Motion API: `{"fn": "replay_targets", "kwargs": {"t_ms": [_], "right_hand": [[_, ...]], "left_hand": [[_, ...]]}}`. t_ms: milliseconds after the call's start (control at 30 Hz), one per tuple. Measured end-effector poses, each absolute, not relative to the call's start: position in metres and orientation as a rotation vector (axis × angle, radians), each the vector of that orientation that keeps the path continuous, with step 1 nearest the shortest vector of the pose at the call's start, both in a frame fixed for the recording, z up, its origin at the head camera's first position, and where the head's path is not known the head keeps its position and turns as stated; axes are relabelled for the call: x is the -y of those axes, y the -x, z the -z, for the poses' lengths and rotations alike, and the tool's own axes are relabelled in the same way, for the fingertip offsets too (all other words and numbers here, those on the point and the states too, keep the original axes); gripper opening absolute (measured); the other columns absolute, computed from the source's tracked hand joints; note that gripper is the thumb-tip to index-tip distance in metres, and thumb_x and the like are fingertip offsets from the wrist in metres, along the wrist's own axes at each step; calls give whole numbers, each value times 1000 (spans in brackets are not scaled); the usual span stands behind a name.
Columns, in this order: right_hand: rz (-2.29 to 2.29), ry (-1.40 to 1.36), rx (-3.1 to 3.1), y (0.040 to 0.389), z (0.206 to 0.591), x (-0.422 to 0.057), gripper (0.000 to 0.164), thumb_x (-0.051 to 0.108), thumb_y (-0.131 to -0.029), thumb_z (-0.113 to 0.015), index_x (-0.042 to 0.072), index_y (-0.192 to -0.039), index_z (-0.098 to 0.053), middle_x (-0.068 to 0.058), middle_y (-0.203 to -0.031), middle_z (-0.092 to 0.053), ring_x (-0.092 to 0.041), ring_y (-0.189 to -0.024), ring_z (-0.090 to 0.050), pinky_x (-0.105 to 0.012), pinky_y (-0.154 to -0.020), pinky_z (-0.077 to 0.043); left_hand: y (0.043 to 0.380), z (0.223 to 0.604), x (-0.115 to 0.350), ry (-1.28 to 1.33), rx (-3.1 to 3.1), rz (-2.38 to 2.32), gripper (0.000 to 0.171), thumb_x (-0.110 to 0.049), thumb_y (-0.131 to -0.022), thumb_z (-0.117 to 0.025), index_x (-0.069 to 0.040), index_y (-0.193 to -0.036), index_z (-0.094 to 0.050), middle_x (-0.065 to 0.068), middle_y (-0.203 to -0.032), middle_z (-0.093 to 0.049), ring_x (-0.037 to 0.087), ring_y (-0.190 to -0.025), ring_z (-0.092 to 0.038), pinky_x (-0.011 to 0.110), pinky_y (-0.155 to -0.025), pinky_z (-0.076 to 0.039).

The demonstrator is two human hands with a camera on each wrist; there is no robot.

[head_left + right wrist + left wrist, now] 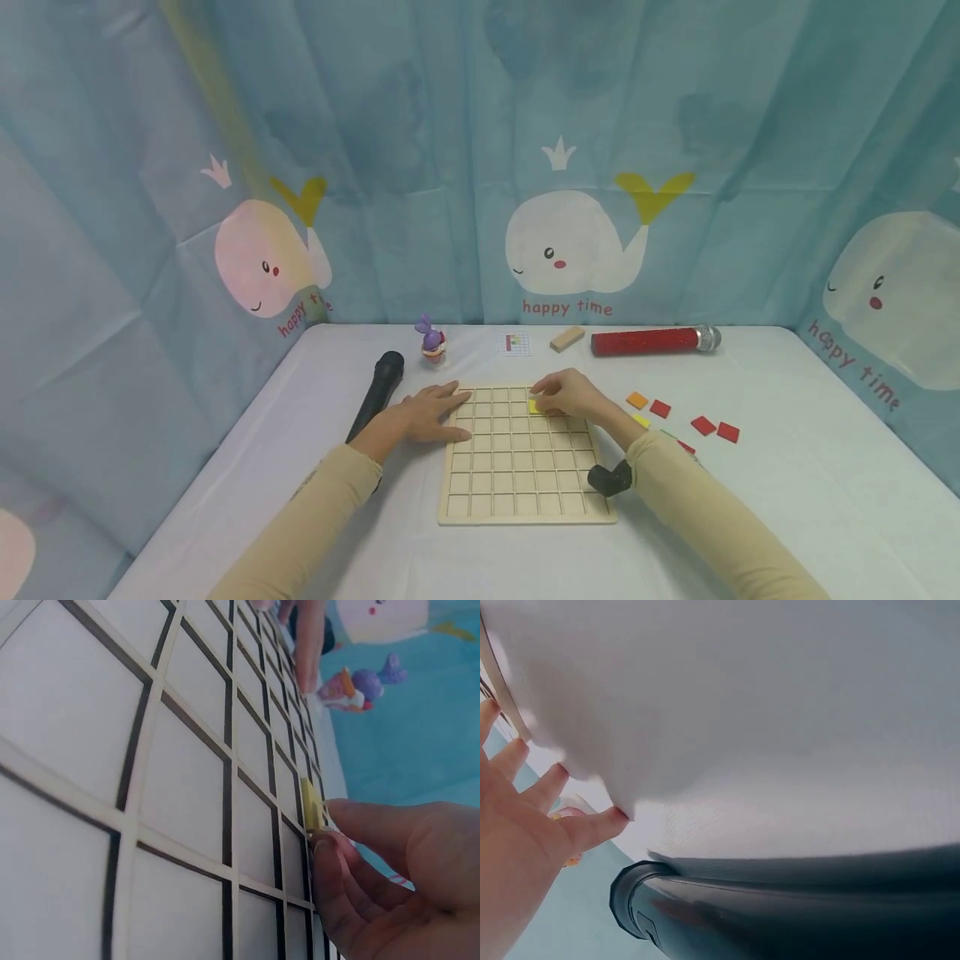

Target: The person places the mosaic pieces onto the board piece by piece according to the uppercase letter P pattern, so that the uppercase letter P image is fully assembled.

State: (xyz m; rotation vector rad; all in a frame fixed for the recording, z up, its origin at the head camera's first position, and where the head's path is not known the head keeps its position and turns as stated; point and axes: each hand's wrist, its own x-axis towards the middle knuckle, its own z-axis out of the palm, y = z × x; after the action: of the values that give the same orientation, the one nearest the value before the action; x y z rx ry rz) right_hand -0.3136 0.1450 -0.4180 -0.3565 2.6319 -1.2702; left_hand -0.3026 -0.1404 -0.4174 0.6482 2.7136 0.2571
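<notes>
A pale wooden grid board point(525, 518) with many square cells lies flat on the table. At its upper right, my right hand point(573, 396) pinches a small yellow square tile point(534, 407) between thumb and fingers. The right wrist view shows the tile point(311, 804) tilted on edge among the far cells; whether it touches the bottom of a cell, I cannot tell. My left hand point(431, 414) rests along the board's left edge with its fingers spread. In the left wrist view, the left hand's fingers point(592, 829) are straight and hold nothing.
A black microphone point(382, 383) lies left of the board, partly behind the left forearm. Behind stand a purple-topped figurine point(432, 342), a printed pattern card point(514, 344), a wooden block point(567, 338) and a red microphone point(648, 342). Red tiles point(703, 426) and an orange tile point(637, 400) lie at right.
</notes>
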Motion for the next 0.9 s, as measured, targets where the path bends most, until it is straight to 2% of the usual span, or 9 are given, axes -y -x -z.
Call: {"fn": "replay_targets", "kwargs": {"t_ms": [100, 233, 467, 767, 900], "right_hand": [[1301, 347, -2605, 314, 419, -146, 22, 6, -84, -71, 3, -105, -71, -6, -88, -65, -16, -76, -59, -28, -67, -52], [1354, 326, -2534, 318, 422, -153, 25, 12, -89, -67, 3, -112, -68, -7, -95, -66, -16, -76, -63, -29, -68, -53], [1462, 286, -2417, 324, 421, -179, 40, 29, -96, -60, 3, -126, -60, -10, -108, -65, -21, -94, -61, -35, -82, -51], [1748, 327, -2139, 320, 414, -222, 48, 17, -102, -47, -10, -140, -37, -28, -131, -50, -34, -118, -52, -39, -97, -44], [1871, 261, -2097, 320, 413, -234, 53, 21, -102, -48, -10, -142, -32, -30, -137, -42, -35, -123, -48, -38, -101, -40]], "left_hand": [[303, 419, 140, -655, -2719, -252, 78, -61, -87, -56, -24, -151, -30, 7, -157, -18, 35, -141, -16, 67, -103, -17], [303, 418, 140, -651, -2719, -246, 79, -61, -87, -55, -23, -151, -29, 7, -157, -17, 35, -141, -15, 67, -103, -17], [300, 415, 139, -641, -2715, -241, 79, -62, -88, -55, -24, -152, -28, 7, -158, -16, 34, -142, -14, 66, -104, -16], [298, 414, 140, -648, -2719, -241, 79, -61, -88, -54, -23, -152, -28, 7, -158, -15, 35, -142, -14, 67, -103, -16], [298, 415, 140, -653, -2719, -242, 78, -61, -89, -53, -23, -152, -28, 8, -158, -15, 36, -142, -14, 67, -103, -17]]}}
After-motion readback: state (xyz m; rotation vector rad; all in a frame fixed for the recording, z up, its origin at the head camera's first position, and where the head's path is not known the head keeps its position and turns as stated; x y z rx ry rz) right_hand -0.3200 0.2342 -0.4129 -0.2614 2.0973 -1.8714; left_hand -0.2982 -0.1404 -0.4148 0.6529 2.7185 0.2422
